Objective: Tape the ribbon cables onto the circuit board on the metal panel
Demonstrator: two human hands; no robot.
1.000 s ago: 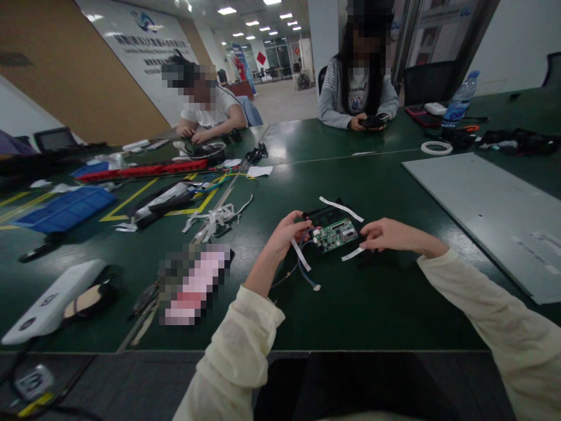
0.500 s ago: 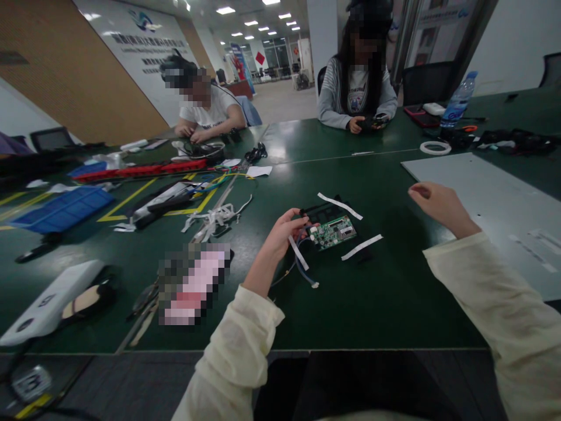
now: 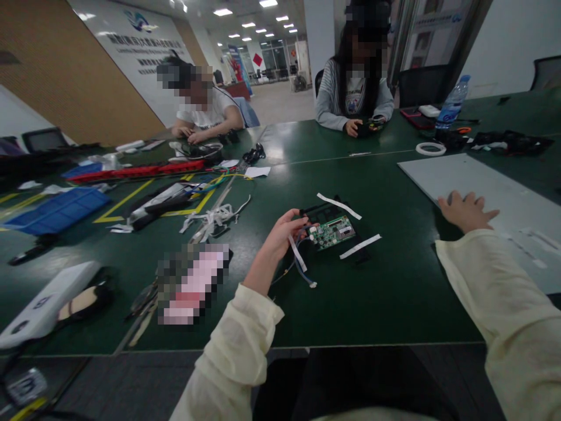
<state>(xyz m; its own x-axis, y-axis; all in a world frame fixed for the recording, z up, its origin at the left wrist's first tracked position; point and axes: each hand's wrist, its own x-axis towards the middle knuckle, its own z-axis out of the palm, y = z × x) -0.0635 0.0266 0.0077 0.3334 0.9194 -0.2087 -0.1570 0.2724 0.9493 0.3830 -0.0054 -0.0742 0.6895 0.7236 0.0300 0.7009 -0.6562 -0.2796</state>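
Note:
My left hand (image 3: 284, 235) is closed on the left end of a green circuit board (image 3: 335, 232) that sits with a dark frame behind it. White tape strips (image 3: 360, 247) stick out around the board's edges. A grey-blue cable (image 3: 300, 266) with a white plug hangs from the board's left side, near my fingers. On the right, my right hand (image 3: 467, 211) lies with fingers spread on the edge of a light grey panel (image 3: 521, 202). Nothing shows in its grip.
A pixelated phone (image 3: 197, 286) and a tangle of white strips (image 3: 214, 219) lie to the left. A blue tray (image 3: 56, 209) is farther left. A tape roll (image 3: 430, 149) and a water bottle (image 3: 453, 102) stand beyond the panel. Two people sit across the table.
My right hand has moved right and down onto the grey panel, and its pinched fingers have spread apart. My left hand and the circuit board have stayed in place.

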